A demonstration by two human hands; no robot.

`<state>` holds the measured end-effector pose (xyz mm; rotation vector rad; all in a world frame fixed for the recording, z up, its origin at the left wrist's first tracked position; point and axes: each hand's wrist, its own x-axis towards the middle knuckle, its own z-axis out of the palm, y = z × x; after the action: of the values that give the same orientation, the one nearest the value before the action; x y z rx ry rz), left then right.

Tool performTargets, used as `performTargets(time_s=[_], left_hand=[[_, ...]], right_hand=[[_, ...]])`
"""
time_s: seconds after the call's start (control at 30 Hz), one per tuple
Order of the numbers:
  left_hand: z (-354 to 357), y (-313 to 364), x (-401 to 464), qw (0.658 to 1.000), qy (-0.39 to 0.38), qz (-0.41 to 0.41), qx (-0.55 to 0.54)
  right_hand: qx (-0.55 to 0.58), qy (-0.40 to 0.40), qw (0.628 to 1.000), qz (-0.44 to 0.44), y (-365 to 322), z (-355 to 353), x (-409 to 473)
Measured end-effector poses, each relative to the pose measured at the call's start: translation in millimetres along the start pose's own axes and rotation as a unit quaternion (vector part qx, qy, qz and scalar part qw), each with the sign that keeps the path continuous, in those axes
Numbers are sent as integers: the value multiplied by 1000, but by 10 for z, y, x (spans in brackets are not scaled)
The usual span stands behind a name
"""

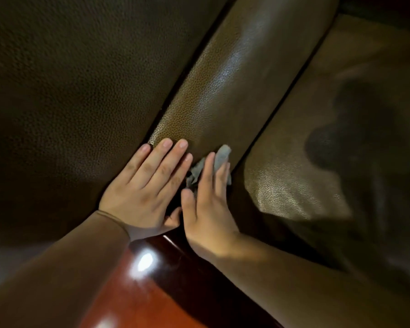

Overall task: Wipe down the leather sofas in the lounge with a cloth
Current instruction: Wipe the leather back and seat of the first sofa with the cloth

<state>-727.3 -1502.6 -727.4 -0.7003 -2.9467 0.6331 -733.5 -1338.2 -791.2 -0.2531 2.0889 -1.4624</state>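
One grey cloth (210, 165) lies crumpled on the brown leather armrest (223, 95), just below the frame's middle. Only part of it shows: a rounded end pokes out at 1 o'clock beyond the right fingertips, and bunched folds sit in the gap between the two hands.

Over it, the right hand (207, 207) lies with fingers straight and close together, pressing the cloth onto the leather; the thumb is stretched along the hand's left edge toward 11 o'clock. Nothing is pinched that can be seen. At 9 o'clock from the cloth, the left hand (145, 188) rests flat on the armrest, four fingers extended and slightly spread, tips pointing to 1 o'clock; its thumb tucks beneath, almost touching the right hand's heel. The index finger lies right beside the cloth's folds. A snug sleeve (64, 268) covers the left forearm to the wrist.

The armrest runs as a padded roll from the hands up toward 1 o'clock, gleaming along its crown. A dark seam parts it from the broad pebbled leather panel (76, 91) filling 9 to 12 o'clock. At 3 o'clock a second seam divides it from the seat cushion (294, 185), partly lit and partly under heavy shadow. At 6 o'clock, beneath both wrists, polished reddish wood (133, 292) shows bright glare spots.
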Motion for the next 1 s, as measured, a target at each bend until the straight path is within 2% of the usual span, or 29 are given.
performTargets(time_s=[0.07, 0.13, 0.2, 0.37, 0.47, 0.53, 0.6, 0.67, 0.8, 0.83, 0.93, 1.0], left_hand=[[6, 15, -8, 1000, -8, -6, 1], [2, 30, -14, 1000, -18, -13, -3], [13, 36, -20, 1000, -20, -16, -8], [-56, 89, -5, 998, -46, -41, -13], [-181, 334, 79, 980, -114, -154, -52], [-311, 676, 187, 946, -205, -229, -103], [-519, 1118, 264, 888, -344, -230, -199], [-855, 1571, 265, 825, -419, -239, -294], [-1863, 2133, 291, 757, -323, -397, -407], [-2100, 2195, 287, 739, -320, -408, -430], [-2704, 2286, 321, 704, -374, -357, -486], [-2978, 2260, 430, 697, -415, -334, -481]], right_hand=[[-2, 6, 999, 36, 42, -59, 174], [9, 79, 995, 63, 32, -246, 474], [22, 113, 989, 94, 122, -468, 684], [-10, 72, 995, 75, 288, -726, 334], [-72, -44, 992, 94, 306, -810, -78], [-121, -121, 976, 132, 285, -1010, -277], [-173, -178, 956, 157, 216, -1297, -436], [-244, -222, 935, 133, 144, -1618, -573], [-339, -295, 890, 82, -32, -2432, -781], [-367, -322, 871, 62, -102, -2637, -832], [-434, -390, 812, 18, -409, -3227, -975], [-467, -425, 775, -1, -686, -3593, -1054]])
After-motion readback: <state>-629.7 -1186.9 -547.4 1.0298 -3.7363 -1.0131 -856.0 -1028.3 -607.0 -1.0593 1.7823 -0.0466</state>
